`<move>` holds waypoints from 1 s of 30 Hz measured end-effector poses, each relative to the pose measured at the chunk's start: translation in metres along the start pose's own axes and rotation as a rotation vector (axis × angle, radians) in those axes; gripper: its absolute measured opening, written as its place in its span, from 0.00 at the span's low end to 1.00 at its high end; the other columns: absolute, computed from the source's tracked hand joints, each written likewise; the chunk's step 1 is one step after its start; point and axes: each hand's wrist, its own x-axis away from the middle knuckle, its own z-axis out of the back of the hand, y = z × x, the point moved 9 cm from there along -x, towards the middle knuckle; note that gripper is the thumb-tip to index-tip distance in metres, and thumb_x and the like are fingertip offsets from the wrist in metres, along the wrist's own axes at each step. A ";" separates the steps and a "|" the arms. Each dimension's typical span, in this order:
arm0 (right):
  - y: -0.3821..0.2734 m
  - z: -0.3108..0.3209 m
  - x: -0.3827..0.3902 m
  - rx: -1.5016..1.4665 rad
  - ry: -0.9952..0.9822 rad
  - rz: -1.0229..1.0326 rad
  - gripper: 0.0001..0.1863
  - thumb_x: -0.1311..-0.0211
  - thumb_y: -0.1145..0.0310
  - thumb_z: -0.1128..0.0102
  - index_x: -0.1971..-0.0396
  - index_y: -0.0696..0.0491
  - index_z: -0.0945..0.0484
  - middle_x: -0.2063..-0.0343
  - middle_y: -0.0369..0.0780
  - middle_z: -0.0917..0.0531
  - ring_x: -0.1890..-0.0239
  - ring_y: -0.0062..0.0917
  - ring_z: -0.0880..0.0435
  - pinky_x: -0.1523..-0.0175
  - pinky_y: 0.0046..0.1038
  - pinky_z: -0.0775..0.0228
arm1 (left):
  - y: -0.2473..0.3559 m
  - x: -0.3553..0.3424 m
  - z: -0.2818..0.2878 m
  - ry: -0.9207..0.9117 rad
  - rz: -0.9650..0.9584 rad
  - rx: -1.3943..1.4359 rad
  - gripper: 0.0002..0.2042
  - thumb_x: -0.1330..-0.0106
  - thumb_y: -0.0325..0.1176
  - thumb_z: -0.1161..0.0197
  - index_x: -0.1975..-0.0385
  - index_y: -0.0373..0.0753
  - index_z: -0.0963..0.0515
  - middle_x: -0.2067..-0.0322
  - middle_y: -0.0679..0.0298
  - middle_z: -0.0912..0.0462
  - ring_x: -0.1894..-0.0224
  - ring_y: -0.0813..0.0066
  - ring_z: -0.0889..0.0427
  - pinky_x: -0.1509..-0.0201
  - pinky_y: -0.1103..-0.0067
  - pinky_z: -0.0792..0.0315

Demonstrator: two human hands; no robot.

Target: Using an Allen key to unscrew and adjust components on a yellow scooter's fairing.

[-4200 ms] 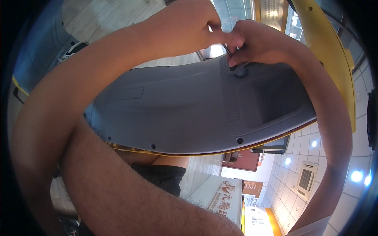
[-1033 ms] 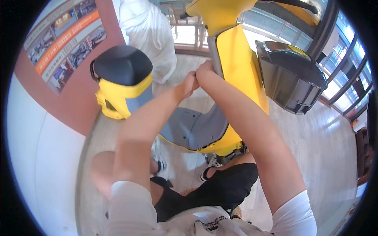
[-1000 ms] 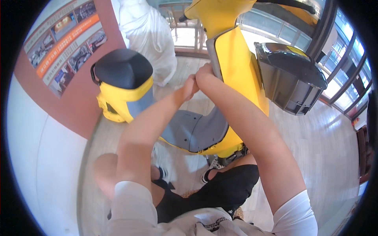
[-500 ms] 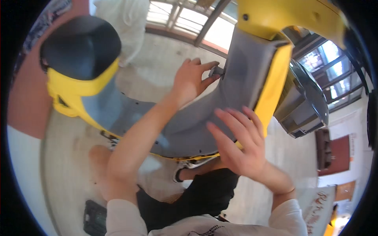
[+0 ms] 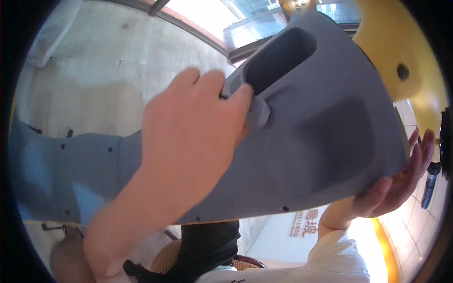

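Note:
A large grey panel (image 5: 302, 137) of what looks like a yellow-and-grey scooter fills much of the view, with a recessed pocket (image 5: 283, 59) near its top. My left hand (image 5: 188, 118) is closed around a small grey knob (image 5: 258, 113) that sticks out of the panel just below the pocket. Its thumb and fingers pinch the knob, partly hiding it. My right hand (image 5: 401, 181) is at the panel's lower right edge, fingers stretched out and apart, the thumb close to the edge. Whether its palm presses on the panel, I cannot tell.
Yellow bodywork (image 5: 396, 56) rises at the upper right, beside the panel. Further left the grey floorboard (image 5: 94, 165) carries several dark fastener holes. Behind stands a window (image 5: 198, 23) above a pale floor (image 5: 108, 70). A woven chair (image 5: 165, 254) is partly visible below.
My view has come closer and swung right, so the panel looks much larger. The left hand stays on the knob. My right hand has moved from above the floorboard to the panel's right edge.

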 end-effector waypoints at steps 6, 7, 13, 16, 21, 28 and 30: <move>0.041 -0.025 0.008 -0.588 0.206 -0.287 0.31 0.41 0.48 0.51 0.44 0.54 0.34 0.37 0.57 0.36 0.35 0.47 0.34 0.31 0.50 0.38 | -0.019 -0.007 -0.001 -0.017 0.157 0.128 0.22 0.55 0.35 0.26 0.55 0.48 0.16 0.75 0.64 0.33 0.70 0.66 0.30 0.70 0.71 0.35; 0.041 -0.029 0.005 -0.592 0.202 -0.284 0.31 0.41 0.48 0.51 0.44 0.54 0.34 0.37 0.57 0.36 0.35 0.47 0.34 0.31 0.50 0.38 | -0.022 -0.009 -0.002 -0.030 0.178 0.105 0.22 0.55 0.36 0.26 0.55 0.48 0.16 0.75 0.65 0.34 0.71 0.66 0.31 0.71 0.71 0.36; 0.030 -0.048 0.023 -0.415 0.133 -0.466 0.40 0.49 0.49 0.45 0.36 0.49 0.42 0.36 0.52 0.36 0.36 0.45 0.31 0.32 0.51 0.35 | -0.027 -0.005 -0.019 -0.013 0.168 0.121 0.22 0.54 0.37 0.27 0.55 0.46 0.15 0.76 0.65 0.36 0.73 0.67 0.33 0.73 0.71 0.39; 0.016 -0.050 0.031 -0.331 0.114 -0.555 0.45 0.53 0.50 0.42 0.33 0.46 0.47 0.36 0.49 0.35 0.36 0.44 0.30 0.33 0.52 0.34 | -0.032 0.007 -0.022 -0.003 0.196 0.134 0.22 0.52 0.39 0.27 0.54 0.45 0.15 0.77 0.65 0.37 0.75 0.67 0.34 0.74 0.71 0.40; 0.005 -0.042 0.039 -0.173 0.087 -0.672 0.56 0.60 0.51 0.37 0.27 0.42 0.54 0.35 0.45 0.35 0.37 0.42 0.28 0.34 0.53 0.32 | -0.035 0.018 -0.035 -0.018 0.282 0.266 0.21 0.50 0.41 0.26 0.54 0.44 0.15 0.78 0.64 0.37 0.77 0.67 0.34 0.74 0.71 0.40; -0.001 -0.033 0.033 -0.174 -0.011 -0.694 0.64 0.59 0.53 0.26 0.26 0.54 0.58 0.33 0.50 0.38 0.31 0.43 0.37 0.30 0.45 0.44 | -0.032 0.015 -0.026 0.000 0.238 0.237 0.21 0.50 0.42 0.27 0.54 0.45 0.15 0.78 0.64 0.38 0.77 0.67 0.34 0.74 0.71 0.39; -0.003 -0.034 0.033 -0.217 0.022 -0.753 0.62 0.58 0.55 0.27 0.26 0.55 0.58 0.33 0.50 0.38 0.31 0.43 0.37 0.30 0.44 0.45 | -0.029 0.017 -0.029 -0.016 0.225 0.209 0.21 0.50 0.42 0.28 0.54 0.46 0.15 0.78 0.65 0.39 0.77 0.67 0.34 0.74 0.71 0.39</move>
